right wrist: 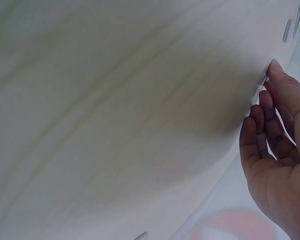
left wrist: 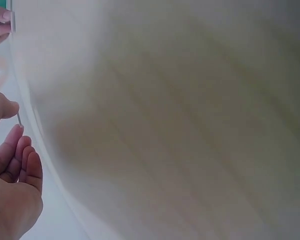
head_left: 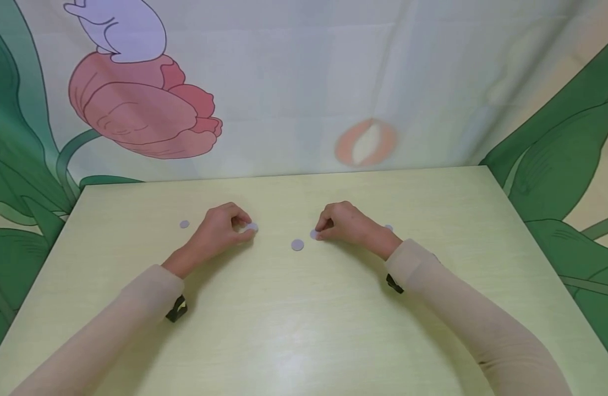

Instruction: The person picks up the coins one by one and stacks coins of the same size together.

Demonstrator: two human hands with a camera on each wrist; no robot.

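Note:
Several small grey-lilac discs lie on a pale yellow-green table [head_left: 304, 330]. My left hand [head_left: 223, 230] pinches one disc [head_left: 252, 226] between thumb and forefinger; in the left wrist view that disc [left wrist: 19, 118] shows edge-on, held by the left hand [left wrist: 10, 165]. My right hand [head_left: 344, 223] has curled fingers, and their tips pinch the edge of another disc [head_left: 314, 235] that lies on the table. In the right wrist view the right hand [right wrist: 280, 140] touches the tabletop with its forefinger. A loose disc [head_left: 297, 245] lies between the two hands.
One more disc [head_left: 184, 224] lies left of the left hand, and another [head_left: 388, 227] peeks out behind the right hand. A cloth [head_left: 304, 82] printed with a pink flower and green leaves hangs behind the table's far edge.

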